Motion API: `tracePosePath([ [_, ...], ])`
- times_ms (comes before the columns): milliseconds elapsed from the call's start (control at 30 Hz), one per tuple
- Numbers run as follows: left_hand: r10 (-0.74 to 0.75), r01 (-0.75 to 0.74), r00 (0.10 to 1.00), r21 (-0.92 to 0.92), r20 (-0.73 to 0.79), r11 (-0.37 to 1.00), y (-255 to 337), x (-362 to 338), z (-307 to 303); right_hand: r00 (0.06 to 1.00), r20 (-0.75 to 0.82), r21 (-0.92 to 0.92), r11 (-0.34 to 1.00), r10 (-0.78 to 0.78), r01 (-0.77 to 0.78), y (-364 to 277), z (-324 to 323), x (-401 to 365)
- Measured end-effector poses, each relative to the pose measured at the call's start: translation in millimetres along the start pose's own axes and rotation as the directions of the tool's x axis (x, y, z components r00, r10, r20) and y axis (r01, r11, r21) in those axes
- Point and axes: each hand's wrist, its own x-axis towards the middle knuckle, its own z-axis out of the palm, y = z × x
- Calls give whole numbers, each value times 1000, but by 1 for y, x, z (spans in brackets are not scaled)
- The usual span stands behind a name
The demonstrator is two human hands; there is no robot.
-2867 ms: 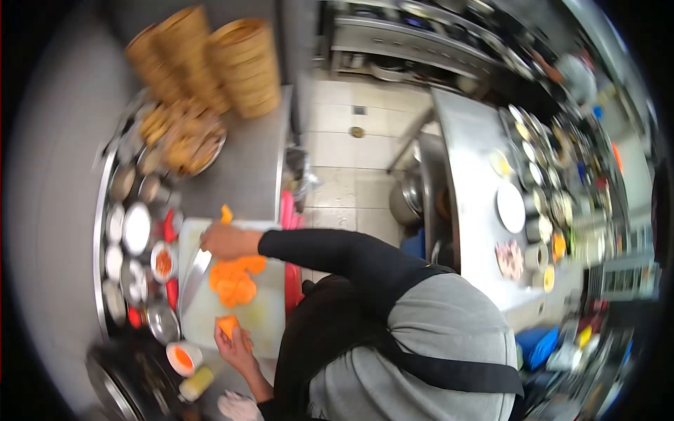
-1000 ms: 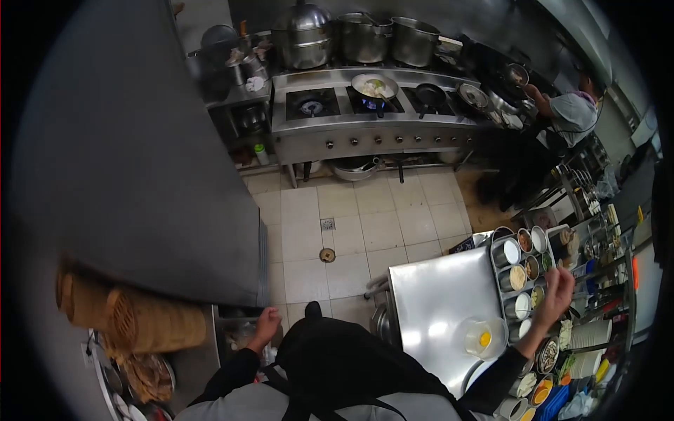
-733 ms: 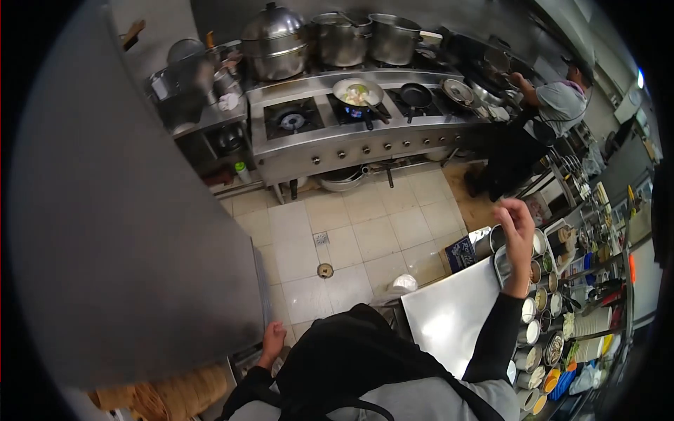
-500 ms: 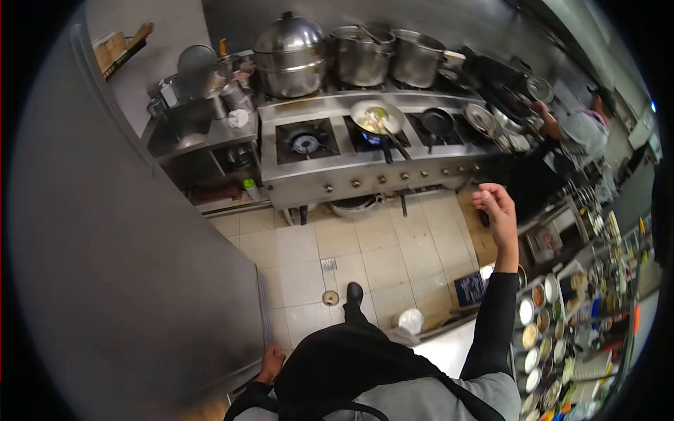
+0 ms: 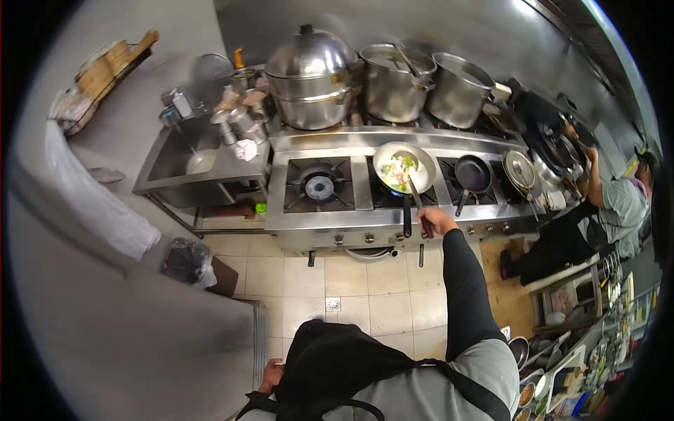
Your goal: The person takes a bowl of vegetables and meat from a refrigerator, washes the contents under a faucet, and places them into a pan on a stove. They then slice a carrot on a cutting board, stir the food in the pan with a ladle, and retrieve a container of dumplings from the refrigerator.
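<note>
My right hand (image 5: 435, 220) reaches out to the stove front and is closed on the end of a long utensil handle (image 5: 417, 202) that runs up into a pan (image 5: 404, 167) of white and green food on the middle burner. The pan's own black handle (image 5: 406, 212) points toward me just left of the hand. My left hand (image 5: 272, 372) hangs low beside my black apron, next to the edge of a steel cabinet (image 5: 140, 344). Nothing shows in it, and its fingers are too small to read.
A domed steamer (image 5: 312, 70) and two stock pots (image 5: 393, 74) stand behind the burners. An unused burner (image 5: 319, 188) sits left of the pan, a black pan (image 5: 472, 173) right. A co-worker (image 5: 618, 203) stands at the stove's right end. Sink (image 5: 200, 161) and black bag (image 5: 186, 261) lie left.
I have turned from the cutting board and prep counter to the stove. My right hand rose from the condiment tins, swung across and closed on the utensil handle. The left hand stays down.
</note>
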Motion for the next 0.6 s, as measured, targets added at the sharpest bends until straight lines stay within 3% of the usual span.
tracePosePath([
  [33, 317, -303, 948, 295, 1, 906, -10, 18, 7, 993, 116, 105, 994, -17, 5, -4, -15, 15],
  [67, 578, -528, 810, 551, 100, 646, -14, 24, 7, 973, 226, 216, 976, -40, -11, 0, -26, 25],
  [133, 456, -254, 890, 828, -2, 500, -4, 58, -13, 990, 113, -189, 977, -81, 101, -37, -32, -30],
  [200, 320, -50, 947, 973, -26, 227, 35, 84, -16, 986, -67, -190, 972, -153, 137, -22, -29, -35],
  [233, 293, 125, 945, 987, -149, 99, 55, 103, -14, 980, -133, -339, 936, -149, 97, -25, -33, -46],
  [267, 286, 287, 921, 957, -265, -34, 71, 124, -11, 980, -153, -338, 938, -129, 71, -28, -35, -60],
  [333, 288, 247, 934, 964, -211, -97, 121, 143, 23, 826, -147, -718, 633, -544, 289, -36, -37, -93],
  [367, 276, 237, 940, 966, -201, -103, 143, 164, 39, 899, -157, -708, 681, -408, 185, -46, -37, -103],
  [433, 283, 95, 958, 977, -38, -191, 176, 194, 67, 875, -194, -712, 677, -444, 185, -50, -32, -118],
  [467, 230, -116, 936, 851, 266, -513, 186, 232, 50, 850, -213, -719, 666, -481, 196, -49, -30, -126],
  [500, 256, -200, 898, 850, 358, -488, 199, 252, 70, 860, -232, -699, 692, -455, 178, -49, -28, -136],
  [533, 372, -146, 896, 951, 245, -274, 207, 268, 110, 867, -230, -700, 694, -442, 168, -44, -24, -144],
  [600, 319, -228, 924, 974, 213, 11, 217, 298, 203, 821, -277, -659, 720, -500, 216, -34, -13, -158],
])
